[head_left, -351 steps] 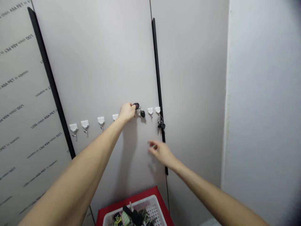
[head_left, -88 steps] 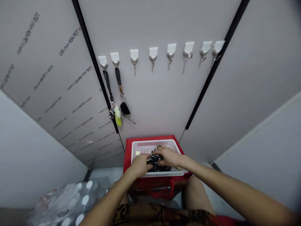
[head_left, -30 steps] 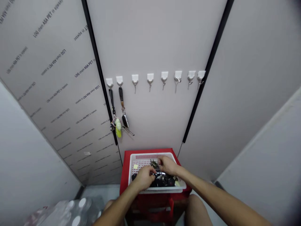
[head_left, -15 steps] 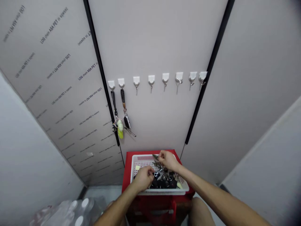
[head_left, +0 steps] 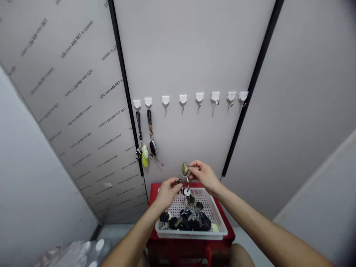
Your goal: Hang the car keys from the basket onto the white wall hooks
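Observation:
A bunch of keys (head_left: 187, 192) is held up above the far part of a white plastic basket (head_left: 191, 236). My left hand (head_left: 167, 193) pinches a small dark piece of the bunch between thumb and fingertips. On the other side, my right hand (head_left: 205, 176) grips it near its top, beside an oval brass-coloured piece (head_left: 185, 168). Silver links, a round white tag and several keys dangle between and below the hands. Under them in the basket lies a pile of black-headed and metal keys (head_left: 191, 223).
The basket stands on a red stool (head_left: 154, 190) close to the wall. Several white hooks (head_left: 183, 99) run across the wall. From the two leftmost hang a key strap with a green charm (head_left: 145, 157) and a braided key strap (head_left: 150, 118). Wrapped bottles (head_left: 94, 250) stand at lower left.
Both hands have risen out of the basket, bringing the bunch of keys up between them. The view has shifted slightly, so the wall and basket sit a little lower and further right.

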`<state>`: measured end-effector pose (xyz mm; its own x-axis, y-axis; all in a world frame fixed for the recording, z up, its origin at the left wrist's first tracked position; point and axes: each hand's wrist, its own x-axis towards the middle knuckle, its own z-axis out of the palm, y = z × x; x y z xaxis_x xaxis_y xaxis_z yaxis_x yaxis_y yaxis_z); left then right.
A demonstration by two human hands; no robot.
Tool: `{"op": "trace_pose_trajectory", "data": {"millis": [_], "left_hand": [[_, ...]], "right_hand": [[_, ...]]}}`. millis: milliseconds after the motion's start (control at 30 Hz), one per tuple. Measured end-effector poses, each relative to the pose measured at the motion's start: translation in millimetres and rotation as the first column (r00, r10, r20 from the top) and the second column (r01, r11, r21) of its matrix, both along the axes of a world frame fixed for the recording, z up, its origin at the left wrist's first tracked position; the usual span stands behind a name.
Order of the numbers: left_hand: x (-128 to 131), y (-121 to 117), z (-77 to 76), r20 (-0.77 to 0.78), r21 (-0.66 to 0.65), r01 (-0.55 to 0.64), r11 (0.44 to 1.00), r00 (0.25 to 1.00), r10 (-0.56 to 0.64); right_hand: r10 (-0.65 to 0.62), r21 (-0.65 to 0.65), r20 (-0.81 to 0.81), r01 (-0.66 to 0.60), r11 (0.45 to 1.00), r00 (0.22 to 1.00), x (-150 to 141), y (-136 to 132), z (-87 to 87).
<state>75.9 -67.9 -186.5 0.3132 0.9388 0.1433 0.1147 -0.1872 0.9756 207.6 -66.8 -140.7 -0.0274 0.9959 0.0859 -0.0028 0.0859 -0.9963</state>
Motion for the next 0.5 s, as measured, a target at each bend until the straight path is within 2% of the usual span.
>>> {"op": "trace_pose_trajectory", "data": {"millis": [100, 200, 267, 400, 500], "left_hand": [[-8.6, -0.2, 17.8, 0.13, -0.071, 0.053, 0.996, 0.991, -0.043], [-14.4, 0.3, 33.0, 0.198, -0.112, 0.107, 0.988, 0.977, -0.083], [-19.0, 2.1, 41.1, 0.212, -0.126, 0.15, 0.981, 0.97, -0.121], [-32.8, 6.1, 57.7, 0.163, -0.16, 0.195, 0.968, 0.972, -0.169], [-43.3, 6.5, 70.1, 0.145, -0.172, 0.168, 0.971, 0.979, -0.143]], "right_hand": [[0.057, 0.016, 0.149, -0.06, 0.998, 0.987, 0.6, 1.3, -3.9], [0.124, 0.136, 0.346, -0.181, 0.974, 0.93, -4.6, 0.7, -5.4], [0.175, 0.214, 0.397, -0.276, 0.937, 0.901, -10.6, -0.5, -1.4], [0.382, 0.177, 0.3, -0.445, 0.878, 0.874, -22.7, -1.4, 10.8], [0.456, 0.121, 0.201, -0.484, 0.867, 0.867, -28.6, 1.7, 12.6]]}}
